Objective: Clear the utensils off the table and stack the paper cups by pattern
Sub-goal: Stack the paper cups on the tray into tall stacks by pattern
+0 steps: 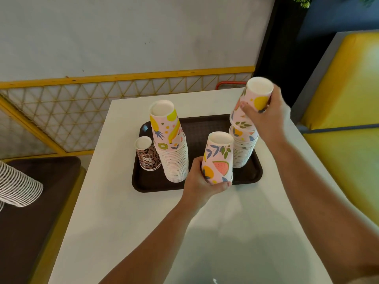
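Note:
A dark brown tray (155, 186) lies on the white table (127, 212). On its left side stands a tall stack of upside-down fruit-print cups (171, 144), with a small leopard-print cup (147, 154) beside it. My left hand (202, 186) grips an upside-down fruit-print cup (218, 158) by its rim, just above the tray's front edge. My right hand (264, 115) holds another fruit-print cup (253, 99), tilted, over a second fruit-print stack (243, 148) at the tray's right. Whether it touches that stack is unclear.
A stack of white-rimmed cups (17, 186) lies on its side on a dark brown surface (41, 212) at the left. A yellow lattice railing (102, 99) runs behind the table. A yellow padded seat (348, 119) is at the right.

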Demonstrator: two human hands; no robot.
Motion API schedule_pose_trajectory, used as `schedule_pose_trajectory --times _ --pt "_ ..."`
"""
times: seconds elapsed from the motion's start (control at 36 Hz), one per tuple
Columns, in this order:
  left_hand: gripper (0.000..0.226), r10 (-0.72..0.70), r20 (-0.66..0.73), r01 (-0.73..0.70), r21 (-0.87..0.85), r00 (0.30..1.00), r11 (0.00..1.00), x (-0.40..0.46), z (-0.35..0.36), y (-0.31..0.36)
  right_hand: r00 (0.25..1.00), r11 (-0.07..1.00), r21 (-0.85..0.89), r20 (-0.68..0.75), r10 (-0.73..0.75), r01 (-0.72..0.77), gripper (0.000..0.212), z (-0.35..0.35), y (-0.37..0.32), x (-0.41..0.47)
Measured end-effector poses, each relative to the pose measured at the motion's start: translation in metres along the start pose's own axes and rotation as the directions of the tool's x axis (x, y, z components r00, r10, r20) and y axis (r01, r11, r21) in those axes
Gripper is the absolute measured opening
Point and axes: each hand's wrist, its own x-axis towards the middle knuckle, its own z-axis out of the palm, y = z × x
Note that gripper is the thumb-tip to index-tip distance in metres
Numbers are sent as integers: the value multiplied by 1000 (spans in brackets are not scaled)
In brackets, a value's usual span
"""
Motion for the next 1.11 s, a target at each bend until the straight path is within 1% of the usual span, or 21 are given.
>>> schedule_pose_trajectory --times 0.06,0.11,0.17,0.22,0.25,0.31,0.42,0.47,0.53,0.56,0.72,0.86,0.97,1.11 --pt "75 -15 1 15 -4 1000 1000 -1 0 0 1000 999 -45 18 17 -16 74 0 0 -6" --pt "75 -22 -1 22 -4 1000 1000 -2 0 1 999 998 -64 -32 19 -21 81 -2 -2 -13" --pt "75 -18 -10 18 3 1000 1000 -3 1 1 994 999 -18 -96 -51 50 78 -3 -5 -24" --pt "74 -9 -20 9 5 1000 1000 -4 1 1 986 991 43 -111 -125 130 71 -3 -7 -41" --pt "74 -7 -27 7 -1 1000 1000 -4 2 1 985 986 63 -95 -145 152 68 -3 -8 -50" --pt "73 4 -40 -4 -15 999 1000 -5 3 3 990 987 80 -31 -141 143 66 0 -8 -66" --pt "71 16 -40 -18 -31 999 999 -8 4 9 985 993 68 137 -101 93 70 9 -2 -88" --pt "71 34 -51 -36 -28 998 999 -9 5 13 969 998 56 241 -50 37 71 12 0 -95" --pt "72 47 -61 -49 -30 997 998 -9 6 15 950 998 60 313 5 -25 60 11 1 -99" --pt "72 48 -57 -50 -38 997 998 -10 6 15 945 998 60 327 14 -35 53 11 2 -101" --pt "84 64 42 -63 -42 997 997 -11 1 10 951 998 57 309 -2 -17 42 9 -1 -100" --pt "82 61 44 -60 -16 997 998 -9 -1 8 949 999 47 317 0 -16 39 9 -1 -97" --pt "81 75 47 -75 -3 996 997 -8 -4 11 950 997 79 311 -8 -17 37 7 -2 -93" --pt "87 68 47 -67 -24 997 997 -4 -8 12 946 995 102 321 -34 1 34 5 -6 -84"
